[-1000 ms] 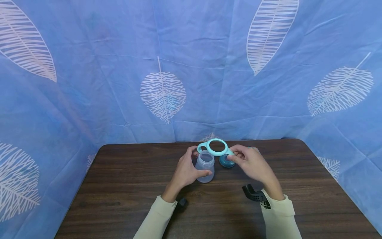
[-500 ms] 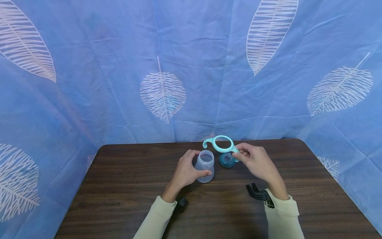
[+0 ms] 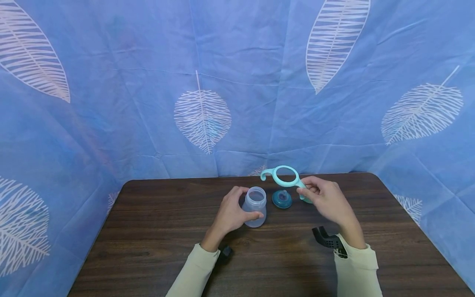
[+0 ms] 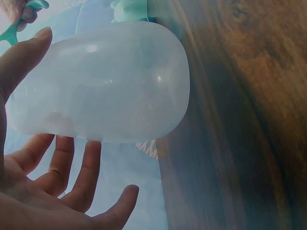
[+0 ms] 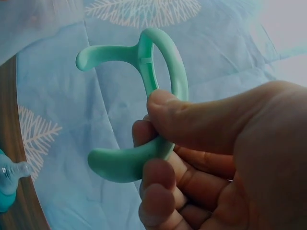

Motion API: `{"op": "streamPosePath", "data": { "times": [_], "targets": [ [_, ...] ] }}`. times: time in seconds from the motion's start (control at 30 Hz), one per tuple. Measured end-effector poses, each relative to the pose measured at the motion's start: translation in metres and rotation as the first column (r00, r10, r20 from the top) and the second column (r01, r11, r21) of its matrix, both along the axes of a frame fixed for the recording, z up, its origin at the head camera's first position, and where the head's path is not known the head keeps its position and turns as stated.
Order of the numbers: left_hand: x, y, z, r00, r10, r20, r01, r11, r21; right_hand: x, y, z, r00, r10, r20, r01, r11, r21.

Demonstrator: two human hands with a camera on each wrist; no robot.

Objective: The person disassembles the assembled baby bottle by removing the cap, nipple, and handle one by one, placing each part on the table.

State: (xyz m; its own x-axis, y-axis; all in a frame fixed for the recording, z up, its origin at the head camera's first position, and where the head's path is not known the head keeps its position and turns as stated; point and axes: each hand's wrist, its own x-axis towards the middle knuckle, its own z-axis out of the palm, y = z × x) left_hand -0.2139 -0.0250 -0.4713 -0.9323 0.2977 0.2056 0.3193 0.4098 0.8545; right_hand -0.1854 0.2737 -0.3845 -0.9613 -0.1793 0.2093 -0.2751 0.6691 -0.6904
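Note:
My left hand [image 3: 233, 209] holds a translucent, open-topped baby bottle [image 3: 255, 208] upright, thumb on the near side and fingers round the far side. In the left wrist view the bottle [image 4: 105, 81] lies between thumb and fingertips. With thumb and fingers, my right hand [image 3: 328, 200] pinches a mint-green bottle handle [image 3: 285, 183], a ring with two curved grips, raised above the table. The right wrist view shows the handle [image 5: 180, 72] gripped near one curved arm. Between the hands, a teal collar with a clear nipple [image 3: 282, 199] stands nipple up.
All this is on a dark wood-grain table [image 3: 167, 247]. A blue cloth with white leaf prints [image 3: 252, 115] hangs behind its far edge. Black straps with cameras are on both wrists, the right strap [image 3: 326, 239] showing plainly.
My right hand has carried the handle rightward, away from the bottle's mouth and past the nipple collar, which is now uncovered. My left hand and the bottle have stayed in place.

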Motion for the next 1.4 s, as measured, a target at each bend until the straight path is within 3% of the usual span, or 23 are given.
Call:
{"op": "streamPosePath", "data": {
  "times": [0.93,1.4],
  "targets": [
    [-0.002,0.0,0.001,1.0,0.001,0.005,-0.001,1.0,-0.002,0.0,0.049,-0.005,0.981,-0.193,0.005,0.192,0.978,0.078],
    [-0.002,-0.001,0.001,1.0,0.004,0.009,-0.004,1.0,0.0,0.001,0.069,-0.015,0.975,-0.223,0.019,0.22,0.97,0.1]
  ]
}}
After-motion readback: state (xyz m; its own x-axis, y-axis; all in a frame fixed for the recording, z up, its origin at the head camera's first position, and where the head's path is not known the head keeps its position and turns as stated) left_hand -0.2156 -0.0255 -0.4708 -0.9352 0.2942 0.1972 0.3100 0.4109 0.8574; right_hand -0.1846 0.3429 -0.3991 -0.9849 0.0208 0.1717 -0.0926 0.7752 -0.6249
